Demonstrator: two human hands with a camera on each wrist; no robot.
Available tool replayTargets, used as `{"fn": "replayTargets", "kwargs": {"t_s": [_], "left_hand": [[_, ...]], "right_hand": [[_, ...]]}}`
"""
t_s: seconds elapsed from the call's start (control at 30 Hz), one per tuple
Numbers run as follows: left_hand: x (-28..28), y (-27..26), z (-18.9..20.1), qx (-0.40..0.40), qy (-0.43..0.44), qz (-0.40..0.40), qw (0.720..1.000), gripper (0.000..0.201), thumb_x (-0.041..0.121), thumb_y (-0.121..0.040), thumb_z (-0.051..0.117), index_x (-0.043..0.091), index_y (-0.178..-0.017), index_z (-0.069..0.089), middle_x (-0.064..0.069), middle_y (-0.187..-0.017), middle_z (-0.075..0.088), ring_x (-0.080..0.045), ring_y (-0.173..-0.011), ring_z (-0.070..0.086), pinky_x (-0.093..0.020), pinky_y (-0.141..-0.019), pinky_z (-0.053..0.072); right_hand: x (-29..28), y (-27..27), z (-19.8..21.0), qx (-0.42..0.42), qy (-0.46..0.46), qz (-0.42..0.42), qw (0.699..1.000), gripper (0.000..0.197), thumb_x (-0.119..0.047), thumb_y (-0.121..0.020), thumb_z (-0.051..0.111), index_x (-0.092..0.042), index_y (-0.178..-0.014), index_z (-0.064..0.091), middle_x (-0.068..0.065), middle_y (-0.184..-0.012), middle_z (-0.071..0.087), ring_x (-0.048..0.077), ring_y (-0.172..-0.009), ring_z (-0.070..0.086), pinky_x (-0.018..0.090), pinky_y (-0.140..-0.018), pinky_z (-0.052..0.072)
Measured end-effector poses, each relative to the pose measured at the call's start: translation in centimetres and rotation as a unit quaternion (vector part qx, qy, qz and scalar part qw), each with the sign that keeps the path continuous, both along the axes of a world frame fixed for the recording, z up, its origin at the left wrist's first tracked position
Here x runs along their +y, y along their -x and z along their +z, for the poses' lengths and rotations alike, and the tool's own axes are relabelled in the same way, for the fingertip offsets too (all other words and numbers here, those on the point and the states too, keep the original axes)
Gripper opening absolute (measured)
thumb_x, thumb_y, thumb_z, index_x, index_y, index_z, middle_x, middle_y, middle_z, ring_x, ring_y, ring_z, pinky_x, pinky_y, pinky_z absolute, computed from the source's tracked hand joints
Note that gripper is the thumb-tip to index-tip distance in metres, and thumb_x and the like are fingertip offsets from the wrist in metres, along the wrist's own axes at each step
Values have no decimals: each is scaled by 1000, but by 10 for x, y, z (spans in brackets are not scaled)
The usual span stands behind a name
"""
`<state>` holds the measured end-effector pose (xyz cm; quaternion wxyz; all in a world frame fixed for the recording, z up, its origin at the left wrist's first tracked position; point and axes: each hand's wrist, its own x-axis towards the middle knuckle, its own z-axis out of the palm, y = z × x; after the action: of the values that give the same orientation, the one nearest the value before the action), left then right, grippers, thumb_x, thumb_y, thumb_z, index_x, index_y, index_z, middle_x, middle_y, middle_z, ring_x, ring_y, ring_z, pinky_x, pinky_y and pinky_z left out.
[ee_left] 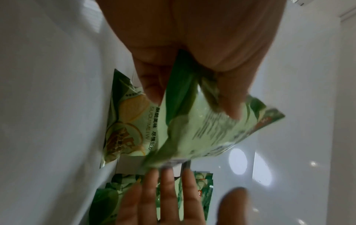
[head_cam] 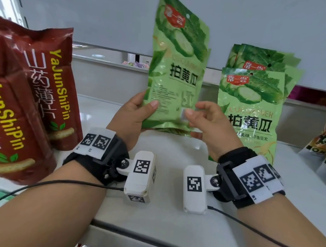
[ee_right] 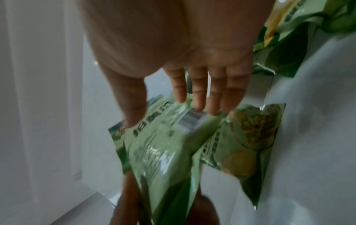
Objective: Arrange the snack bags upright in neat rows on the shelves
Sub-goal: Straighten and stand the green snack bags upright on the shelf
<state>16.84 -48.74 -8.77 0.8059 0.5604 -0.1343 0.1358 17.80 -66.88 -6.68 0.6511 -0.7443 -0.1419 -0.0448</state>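
Note:
My left hand grips a green cucumber snack bag by its lower left corner, thumb on the front and fingers behind, holding it upright and slightly tilted above the white shelf. In the left wrist view the bag is pinched between thumb and fingers. My right hand hovers at the bag's lower right edge, its fingers straight and spread with the tips at the bag. Several matching green bags stand in a row just to the right. Another green bag lies behind the held one.
Tall red snack bags stand at the left of the shelf. Orange-printed bags lie at the far right edge. A white back panel rises behind the shelf.

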Motion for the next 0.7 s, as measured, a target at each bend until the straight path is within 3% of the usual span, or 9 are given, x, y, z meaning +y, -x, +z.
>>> {"fn": "replayTargets", "kwargs": {"t_s": [0.1, 0.17, 0.23, 0.3, 0.4, 0.5, 0.57, 0.63, 0.7], "left_hand": [[-3, 7, 2, 18, -38, -82, 996, 50, 58, -82, 37, 26, -109, 64, 7, -96, 73, -10, -88, 67, -24, -65, 53], [-5, 11, 3, 31, -27, -73, 997, 59, 63, -83, 29, 24, -107, 66, 5, -93, 72, -10, -86, 66, -23, -65, 52], [-6, 12, 5, 19, -39, 21, 999, 39, 51, -93, 39, 25, -102, 66, 7, -89, 71, -6, -82, 64, -21, -66, 49], [-2, 10, 7, 23, -76, 148, 986, 14, 30, -95, 51, 25, -104, 61, 11, -91, 64, 1, -81, 59, -16, -66, 46], [9, 6, 5, 65, -63, 159, 983, 33, 16, -90, 61, 22, -119, 49, 7, -95, 64, -8, -79, 66, -16, -60, 52], [17, 16, 4, 92, -71, 135, 984, 25, 5, -89, 59, 15, -111, 60, 1, -88, 75, -15, -78, 72, -26, -61, 56], [21, 22, 2, 102, -79, 156, 979, 21, 3, -89, 59, 19, -102, 64, -2, -92, 75, -18, -81, 72, -30, -65, 57], [27, 26, 0, 123, -73, 188, 972, 20, 2, -89, 60, 19, -99, 64, -5, -95, 74, -22, -83, 72, -36, -71, 57], [33, 30, -2, 152, -71, 211, 963, 21, 3, -88, 61, 16, -104, 61, -4, -91, 74, -22, -78, 73, -35, -66, 58]], "right_hand": [[6, 8, 3, 33, -37, 98, 994, 81, -58, -58, 74, -22, -125, 46, 5, -123, 58, 22, -106, 61, 36, -80, 53], [9, 10, 3, 18, -56, 119, 991, 69, -34, -72, 75, -12, -130, 47, 8, -121, 63, 25, -110, 62, 43, -94, 50], [9, 10, 4, 24, -60, 93, 994, 47, -6, -80, 68, -9, -125, 52, 8, -111, 68, 26, -105, 64, 48, -97, 47], [7, 9, 2, 35, -68, 96, 992, 33, 4, -82, 61, -11, -112, 59, 1, -97, 72, 21, -94, 68, 46, -93, 50], [6, 10, 1, 51, -60, 144, 986, 30, -8, -74, 69, -15, -102, 62, -1, -94, 74, 17, -91, 69, 34, -85, 55], [5, 8, -2, 81, -15, 131, 988, 56, -34, -60, 75, -17, -111, 59, 3, -105, 72, 17, -97, 68, 35, -88, 54], [4, 4, -3, 92, 16, 76, 993, 54, -39, -69, 75, -30, -117, 51, 3, -109, 68, 16, -96, 67, 36, -83, 53], [5, -3, -3, 76, 28, 3, 997, 32, -36, -79, 70, -30, -105, 51, 2, -113, 61, 18, -98, 61, 37, -87, 51], [7, -11, -1, 70, 22, -55, 996, 32, -33, -82, 68, -24, -106, 49, 1, -118, 55, 14, -98, 54, 36, -92, 46]]}}
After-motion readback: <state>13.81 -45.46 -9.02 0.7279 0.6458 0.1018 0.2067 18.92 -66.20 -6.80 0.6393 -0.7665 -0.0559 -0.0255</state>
